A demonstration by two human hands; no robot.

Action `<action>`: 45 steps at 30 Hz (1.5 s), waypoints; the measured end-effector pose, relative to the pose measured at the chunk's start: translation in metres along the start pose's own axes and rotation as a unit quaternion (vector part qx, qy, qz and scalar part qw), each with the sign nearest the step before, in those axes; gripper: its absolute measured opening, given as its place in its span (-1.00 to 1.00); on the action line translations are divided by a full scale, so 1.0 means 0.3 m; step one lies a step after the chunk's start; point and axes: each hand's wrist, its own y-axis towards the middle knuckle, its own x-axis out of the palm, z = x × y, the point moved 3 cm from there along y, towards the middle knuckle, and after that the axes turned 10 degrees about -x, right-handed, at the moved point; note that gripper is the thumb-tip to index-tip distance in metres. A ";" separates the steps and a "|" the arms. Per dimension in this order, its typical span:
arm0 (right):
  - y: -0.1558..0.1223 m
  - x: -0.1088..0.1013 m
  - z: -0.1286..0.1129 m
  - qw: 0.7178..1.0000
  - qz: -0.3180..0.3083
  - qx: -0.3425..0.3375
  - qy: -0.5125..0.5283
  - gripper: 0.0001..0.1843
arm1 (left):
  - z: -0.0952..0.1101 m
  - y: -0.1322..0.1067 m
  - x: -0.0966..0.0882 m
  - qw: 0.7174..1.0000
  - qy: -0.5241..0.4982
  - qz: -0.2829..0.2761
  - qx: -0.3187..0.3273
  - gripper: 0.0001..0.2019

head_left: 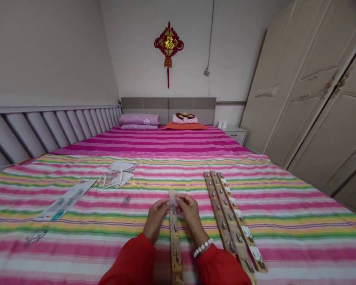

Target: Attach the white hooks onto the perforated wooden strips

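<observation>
Directly between both hands [156,219] [190,211], the wooden strip [173,229].

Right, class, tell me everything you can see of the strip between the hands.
The strip is long, narrow, light brown and looks wooden. Shiny, metallic-looking hooks sit in a row along its face. It lies on the striped cloth, running away from the camera, its near end blurred. The left hand and right hand flank its far end, at a clear piece; contact with the strip is unclear.
</observation>
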 end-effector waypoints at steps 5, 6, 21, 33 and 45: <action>0.047 -0.002 0.024 1.000 0.018 0.020 0.014 -0.75 | 0.061 0.062 0.007 0.994 0.090 0.018 0.066 -0.65; 0.059 -0.003 0.030 0.999 0.028 0.024 0.020 -0.72 | 0.070 0.077 0.010 0.993 0.097 0.018 0.068 -0.65; 0.110 -0.020 0.166 0.998 0.047 0.019 -0.031 -0.68 | 0.006 0.200 -0.022 0.985 0.139 0.081 0.063 -0.72; 0.101 -0.019 0.210 0.999 0.011 -0.001 -0.048 -0.67 | -0.031 0.232 -0.036 0.978 0.173 0.091 0.075 -0.75; 0.105 -0.022 0.220 0.998 0.021 -0.002 -0.061 -0.71 | -0.061 0.244 -0.050 0.973 0.187 0.109 0.074 -0.80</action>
